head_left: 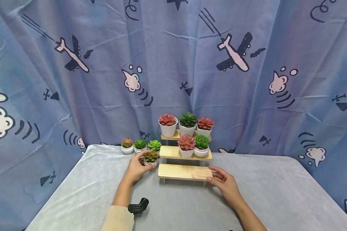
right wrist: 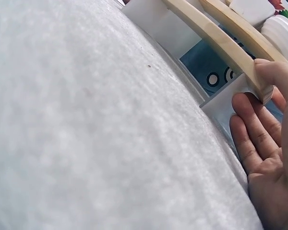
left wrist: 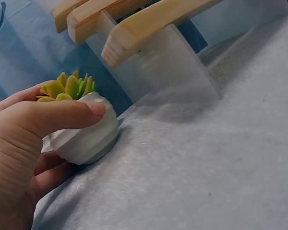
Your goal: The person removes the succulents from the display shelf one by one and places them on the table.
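While the left hand (head_left: 137,168) holds a small plant pot (head_left: 151,159),
R hand (head_left: 224,184), fingers flat, touches wooden step shelf (head_left: 183,172) on the worktop (head_left: 277,192).

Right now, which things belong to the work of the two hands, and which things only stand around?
In the work:
- left hand, gripping the small white pot with a yellow-green succulent
- right hand, touching the right end of the lowest wooden step

Standing around:
- three small pots on the table
- five pots on the upper steps
- grey tablecloth
- aeroplane curtain
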Motion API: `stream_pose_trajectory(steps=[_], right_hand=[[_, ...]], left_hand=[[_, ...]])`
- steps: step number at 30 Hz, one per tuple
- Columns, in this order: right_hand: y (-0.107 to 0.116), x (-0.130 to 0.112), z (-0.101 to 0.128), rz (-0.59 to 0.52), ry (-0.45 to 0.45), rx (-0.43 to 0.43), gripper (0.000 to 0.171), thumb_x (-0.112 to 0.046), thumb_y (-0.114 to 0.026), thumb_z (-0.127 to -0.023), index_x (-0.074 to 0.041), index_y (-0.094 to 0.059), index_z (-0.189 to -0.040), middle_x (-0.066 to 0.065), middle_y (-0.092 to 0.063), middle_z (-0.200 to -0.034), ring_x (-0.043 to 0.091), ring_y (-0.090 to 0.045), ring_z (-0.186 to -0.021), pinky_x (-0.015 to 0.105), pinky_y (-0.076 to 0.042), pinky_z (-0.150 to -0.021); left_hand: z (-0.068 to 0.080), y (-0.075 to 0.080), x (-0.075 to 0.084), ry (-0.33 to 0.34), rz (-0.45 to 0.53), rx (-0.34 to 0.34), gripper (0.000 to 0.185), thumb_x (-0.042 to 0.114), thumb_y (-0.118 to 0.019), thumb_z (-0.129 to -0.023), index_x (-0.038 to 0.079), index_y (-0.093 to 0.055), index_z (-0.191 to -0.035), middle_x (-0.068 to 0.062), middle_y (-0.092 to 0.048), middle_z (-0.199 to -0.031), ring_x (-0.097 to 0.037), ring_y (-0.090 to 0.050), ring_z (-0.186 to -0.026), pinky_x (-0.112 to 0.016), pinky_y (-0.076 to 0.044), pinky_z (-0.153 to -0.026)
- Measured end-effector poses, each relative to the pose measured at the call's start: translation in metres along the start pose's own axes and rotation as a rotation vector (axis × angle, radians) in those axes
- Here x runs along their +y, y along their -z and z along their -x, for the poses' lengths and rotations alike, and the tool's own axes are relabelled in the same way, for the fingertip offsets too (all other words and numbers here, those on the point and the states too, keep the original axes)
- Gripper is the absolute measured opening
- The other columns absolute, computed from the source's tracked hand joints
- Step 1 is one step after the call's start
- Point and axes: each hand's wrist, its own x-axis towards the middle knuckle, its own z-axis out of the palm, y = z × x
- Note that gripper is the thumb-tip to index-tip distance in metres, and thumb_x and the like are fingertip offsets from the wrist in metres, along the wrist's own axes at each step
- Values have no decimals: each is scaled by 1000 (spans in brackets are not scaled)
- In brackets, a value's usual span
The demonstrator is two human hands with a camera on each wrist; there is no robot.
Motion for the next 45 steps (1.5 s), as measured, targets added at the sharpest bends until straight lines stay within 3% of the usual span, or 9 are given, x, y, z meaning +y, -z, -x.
stream_pose_trajectory(steps=[7, 11, 16, 20, 24, 29, 36, 40, 45], right_hand=[[-1, 0, 0, -1, -15, 3, 56, -8, -74, -91, 2, -53, -142, 25, -67, -122, 4, -72, -91, 22, -61, -79], [-1, -1, 1, 0, -19, 8, 55, -8, -74, -91, 2, -54, -142, 25, -68, -121, 4, -72, -91, 22, -61, -79], [-1, -1, 0, 1, -19, 12, 55, -8, -74, -91, 2, -54, -141, 25, -68, -121, 4, -72, -91, 22, -62, -80], [0, -1, 0, 6, -14, 10, 55, -9, -74, -91, 2, -54, -141, 25, -68, -121, 4, -72, -91, 22, -61, -80], [0, 0, 0, 9, 4, 4, 55, -9, -74, -91, 2, -54, -141, 25, -68, -120, 3, -72, -91, 22, -61, -80], [0, 0, 1, 8, 14, -3, 55, -9, -73, -92, 2, -54, -142, 26, -67, -120, 4, -71, -91, 22, -61, -80], [0, 2, 0, 12, 21, -8, 55, -9, -73, -92, 3, -53, -141, 23, -69, -119, 5, -72, -92, 23, -62, -80], [1, 3, -1, 13, 12, -6, 55, -11, -74, -92, 1, -54, -141, 17, -70, -117, 6, -73, -92, 24, -62, -81], [3, 3, -1, 25, 15, -9, 55, -13, -74, -92, 0, -54, -141, 17, -70, -118, 5, -73, -92, 24, -62, -81]], left_hand=[[-2, 9, 19, 3, -72, -32, 57, 7, -88, -75, 9, -67, -128, -18, -54, -147, -35, -53, -134, -54, -49, -108], [-5, 13, 38, -61, -105, -29, 57, 11, -86, -78, 6, -65, -131, -19, -54, -146, -37, -48, -139, -59, -45, -111], [-7, 10, 68, -159, -111, -21, 62, 22, -85, -81, 13, -61, -137, -11, -57, -143, -33, -50, -138, -60, -43, -113], [-7, -4, 89, -236, -87, 18, 57, 22, -84, -82, 14, -63, -134, -9, -62, -136, -33, -57, -129, -59, -49, -106], [-6, -28, 103, -286, -73, 64, 52, 21, -84, -83, 12, -65, -131, -9, -65, -130, -31, -61, -121, -56, -53, -101], [-3, -60, 115, -313, -66, 55, 59, 18, -85, -81, 10, -62, -135, -11, -60, -139, -31, -59, -127, -52, -53, -104], [3, -89, 121, -270, -93, 33, 75, 18, -88, -78, 20, -54, -145, -10, -48, -149, -29, -55, -132, -49, -53, -104], [5, -97, 122, -239, -102, 15, 78, 22, -88, -79, 25, -50, -148, -11, -46, -150, -30, -55, -132, -50, -51, -106], [4, -103, 123, -220, -96, 22, 70, 22, -84, -84, 24, -52, -146, -10, -50, -147, -29, -55, -132, -50, -50, -108]])
